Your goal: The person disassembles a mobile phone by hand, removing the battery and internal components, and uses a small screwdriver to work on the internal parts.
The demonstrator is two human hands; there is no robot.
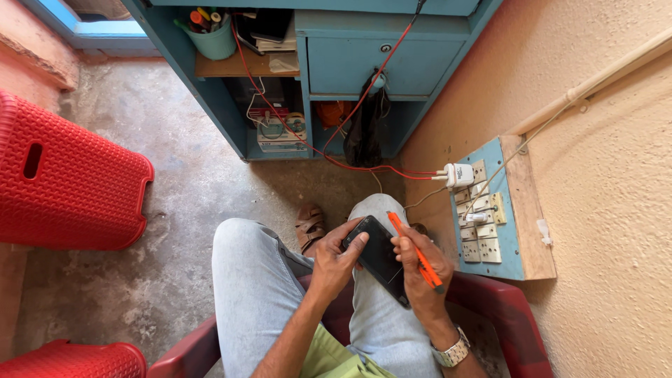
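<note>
Black phone [381, 260] between both hands' grip

One head camera looks steeply down from close above the lap [308, 294], facing the far cabinet [350, 63] and floor [175, 175].

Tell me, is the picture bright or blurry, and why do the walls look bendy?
In the head view, daylight is bright and even, with soft shadows under the blue desk. The phone, the orange tool and both hands, left hand and right hand, look sharp. The wide lens bends the edges, so the wall and red stool lean outward.
</note>
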